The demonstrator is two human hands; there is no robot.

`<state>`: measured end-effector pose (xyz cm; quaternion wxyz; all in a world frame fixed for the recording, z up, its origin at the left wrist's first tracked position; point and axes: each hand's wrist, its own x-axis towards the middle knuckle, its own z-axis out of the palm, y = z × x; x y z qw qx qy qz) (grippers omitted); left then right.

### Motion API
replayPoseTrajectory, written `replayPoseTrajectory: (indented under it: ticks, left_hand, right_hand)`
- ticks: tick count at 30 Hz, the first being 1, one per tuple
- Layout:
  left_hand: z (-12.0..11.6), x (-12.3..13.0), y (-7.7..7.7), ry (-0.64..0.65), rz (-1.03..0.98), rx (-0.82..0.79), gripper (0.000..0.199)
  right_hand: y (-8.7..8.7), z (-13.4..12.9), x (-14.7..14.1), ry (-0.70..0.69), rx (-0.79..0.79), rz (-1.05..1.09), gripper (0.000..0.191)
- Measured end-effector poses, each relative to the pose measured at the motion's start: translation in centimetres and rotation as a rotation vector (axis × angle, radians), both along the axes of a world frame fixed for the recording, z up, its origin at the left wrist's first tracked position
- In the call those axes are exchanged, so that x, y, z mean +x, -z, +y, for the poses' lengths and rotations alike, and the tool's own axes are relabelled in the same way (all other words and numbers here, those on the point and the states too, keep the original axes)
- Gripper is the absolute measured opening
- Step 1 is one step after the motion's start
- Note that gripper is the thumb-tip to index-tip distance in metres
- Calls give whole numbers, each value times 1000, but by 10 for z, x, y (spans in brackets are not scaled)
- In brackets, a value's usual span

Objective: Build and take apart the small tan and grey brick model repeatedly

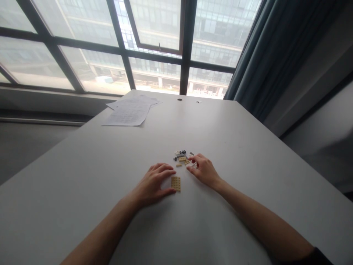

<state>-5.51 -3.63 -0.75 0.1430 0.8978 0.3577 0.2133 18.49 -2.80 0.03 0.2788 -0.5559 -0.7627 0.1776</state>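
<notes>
A tan studded plate lies flat on the white table. Around its left side curves my left hand, thumb and fingers apart, the thumb tip at the plate's lower left corner. Beyond the plate is a small pile of toy bricks: a tan brick, a small tan piece, black pieces and grey ones. My right hand reaches the right side of this pile, its thumb and fingers apart over small pieces. Whether its fingertips touch any piece cannot be made out.
Printed sheets of paper lie at the far left of the white table. Two cable holes are near its far edge. Behind stand large windows, with a dark blue curtain at the right.
</notes>
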Motion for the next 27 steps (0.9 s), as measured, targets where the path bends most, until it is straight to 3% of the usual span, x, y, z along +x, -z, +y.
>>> replayPoseTrajectory:
  ticks: [3,9,15,27]
  left_hand:
    - [0,0,-1,3,-2,1,47]
    - [0,0,1,14,-9,13,43]
    - [-1,1,1,16,34,44,48]
    - [-3,3,0,13,50,57,43]
  right_hand:
    - [-3,14,-6,115,42,-143,23]
    - [-6,27,-34,198,44,-361,44]
    - [-9,30,-45,194,33,-407,30]
    - [1,-11,-6,-65,174,-168,18]
